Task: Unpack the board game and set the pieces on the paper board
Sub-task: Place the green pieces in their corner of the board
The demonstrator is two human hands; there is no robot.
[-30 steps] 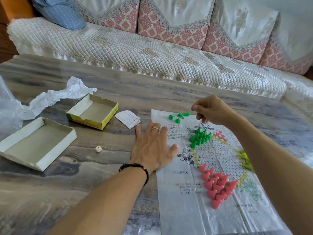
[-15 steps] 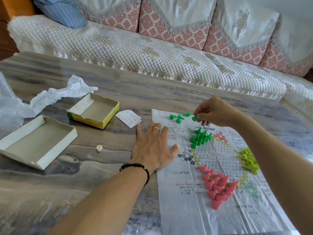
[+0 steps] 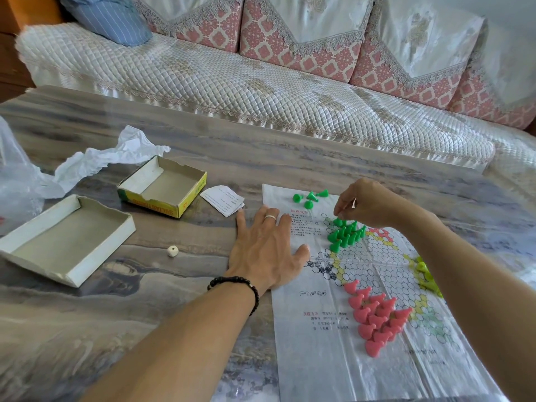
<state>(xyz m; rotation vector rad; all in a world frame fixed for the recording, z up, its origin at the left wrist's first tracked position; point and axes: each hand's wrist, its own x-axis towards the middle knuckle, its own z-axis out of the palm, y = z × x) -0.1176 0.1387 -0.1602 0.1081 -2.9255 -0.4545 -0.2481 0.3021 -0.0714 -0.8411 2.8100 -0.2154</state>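
Observation:
The paper board (image 3: 327, 358) lies flat on the table at the right. My left hand (image 3: 266, 250) rests palm down with fingers spread, pressing the board's left edge. My right hand (image 3: 365, 203) pinches a green piece (image 3: 338, 221) at the far tip of the standing green cluster (image 3: 346, 235). Several loose green pieces (image 3: 310, 197) lie at the board's far edge. Pink pieces (image 3: 377, 317) stand in a triangle nearer me. Yellow-green pieces (image 3: 426, 275) show at the right, partly hidden by my right forearm.
The yellow box tray (image 3: 162, 188) and the white box lid (image 3: 63, 239) stand open at the left, with crumpled white paper (image 3: 116, 158) and a plastic bag (image 3: 14, 181) behind. A white die (image 3: 172, 251) and folded leaflet (image 3: 223, 200) lie on the table. A sofa (image 3: 261, 91) runs along the far side.
My right hand took a green piece from the loose group at the board's far edge and brought it down to the tip of the green cluster. My left hand stayed put.

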